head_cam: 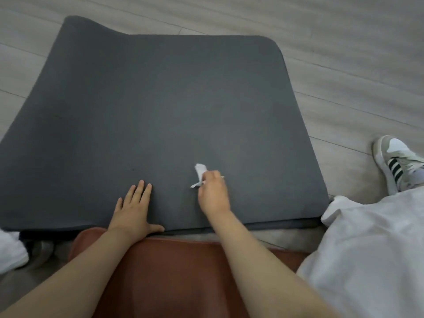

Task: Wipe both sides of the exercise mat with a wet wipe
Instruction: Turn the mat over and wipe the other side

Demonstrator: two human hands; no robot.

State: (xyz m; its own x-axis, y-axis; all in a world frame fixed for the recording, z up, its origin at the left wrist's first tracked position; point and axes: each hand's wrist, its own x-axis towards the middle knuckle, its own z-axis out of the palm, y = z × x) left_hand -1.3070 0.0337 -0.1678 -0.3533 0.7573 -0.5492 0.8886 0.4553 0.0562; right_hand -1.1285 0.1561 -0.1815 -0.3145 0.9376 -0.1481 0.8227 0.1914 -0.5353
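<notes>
A dark grey exercise mat [160, 106] lies spread on the floor, folded over itself at its near edge. My left hand [134, 210] rests flat on the mat near that edge, fingers straight and spread. To its right, my right hand [213, 191] grips a crumpled white wet wipe [200, 172] against the mat's surface. Part of the wipe sticks out past the fingers.
Pale wood-look floor [344, 53] surrounds the mat. A white and grey sneaker [397, 164] sits at the right, above my light trouser leg [367, 249]. A reddish-brown cushion [174, 271] lies under my arms. White cloth [11, 251] shows at the left edge.
</notes>
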